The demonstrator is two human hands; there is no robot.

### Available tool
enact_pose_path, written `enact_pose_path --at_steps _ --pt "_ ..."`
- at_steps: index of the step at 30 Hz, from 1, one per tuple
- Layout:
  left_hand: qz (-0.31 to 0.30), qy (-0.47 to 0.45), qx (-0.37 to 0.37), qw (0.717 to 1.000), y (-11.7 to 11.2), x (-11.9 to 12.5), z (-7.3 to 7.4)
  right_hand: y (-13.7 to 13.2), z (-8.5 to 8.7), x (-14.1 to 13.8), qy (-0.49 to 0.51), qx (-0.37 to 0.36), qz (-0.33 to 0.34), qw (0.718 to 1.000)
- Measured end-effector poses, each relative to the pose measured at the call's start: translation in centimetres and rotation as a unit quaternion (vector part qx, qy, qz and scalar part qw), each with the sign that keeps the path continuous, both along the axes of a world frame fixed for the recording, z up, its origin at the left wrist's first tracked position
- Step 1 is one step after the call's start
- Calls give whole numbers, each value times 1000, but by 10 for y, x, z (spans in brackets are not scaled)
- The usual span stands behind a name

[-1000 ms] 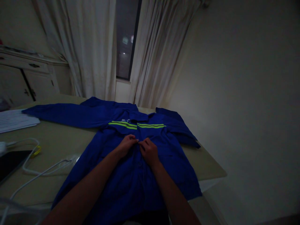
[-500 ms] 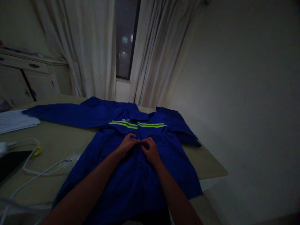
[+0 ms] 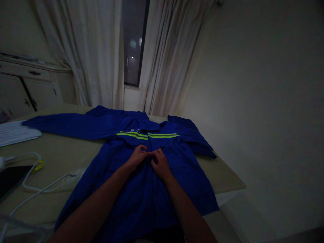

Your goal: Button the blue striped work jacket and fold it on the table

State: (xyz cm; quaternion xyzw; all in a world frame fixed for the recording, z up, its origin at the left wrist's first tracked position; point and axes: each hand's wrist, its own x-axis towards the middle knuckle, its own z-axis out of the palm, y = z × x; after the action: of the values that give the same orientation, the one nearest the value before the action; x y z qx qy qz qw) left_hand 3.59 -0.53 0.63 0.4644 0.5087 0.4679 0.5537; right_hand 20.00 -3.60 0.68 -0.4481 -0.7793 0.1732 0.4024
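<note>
A blue work jacket [image 3: 177,179] with yellow-green chest stripes lies front up across the table, its collar away from me and its left-side sleeve stretched out. My left hand [image 3: 138,156] pinches the front placket just below the stripes. Close beside it, my right hand [image 3: 160,162] has its fingers curled and closed on the other side of the same placket. The fingertips of both hands nearly meet at the jacket's middle line. Whatever small part lies between them, such as a button, is hidden by the fingers.
Under the jacket is a pale table [image 3: 225,172], its right edge near the wall. To the left lie a stack of papers [image 3: 19,132], a dark flat device [image 3: 14,179] and a white cable [image 3: 48,186]. Curtains [image 3: 101,50] and a cabinet [image 3: 40,82] stand behind.
Both hands stay at the same spot on the placket. The right fingers have shifted slightly and curl over more. The view has moved a little.
</note>
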Motion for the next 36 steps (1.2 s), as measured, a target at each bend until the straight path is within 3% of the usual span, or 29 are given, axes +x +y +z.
enact_pose_path --at_steps 14,20,27,36 --pt "32 8 -16 999 -3 2 8 0 -1 5 -30 27 9 999" --pt "15 12 -6 1000 1 0 2 1 1 3 -11 11 19 1000" --pt "-2 25 14 1000 2 2 -4 2 0 0 -18 -3 -14 1000" --pt "-8 42 60 997 5 5 -11 10 -8 2 -44 2 -19 999"
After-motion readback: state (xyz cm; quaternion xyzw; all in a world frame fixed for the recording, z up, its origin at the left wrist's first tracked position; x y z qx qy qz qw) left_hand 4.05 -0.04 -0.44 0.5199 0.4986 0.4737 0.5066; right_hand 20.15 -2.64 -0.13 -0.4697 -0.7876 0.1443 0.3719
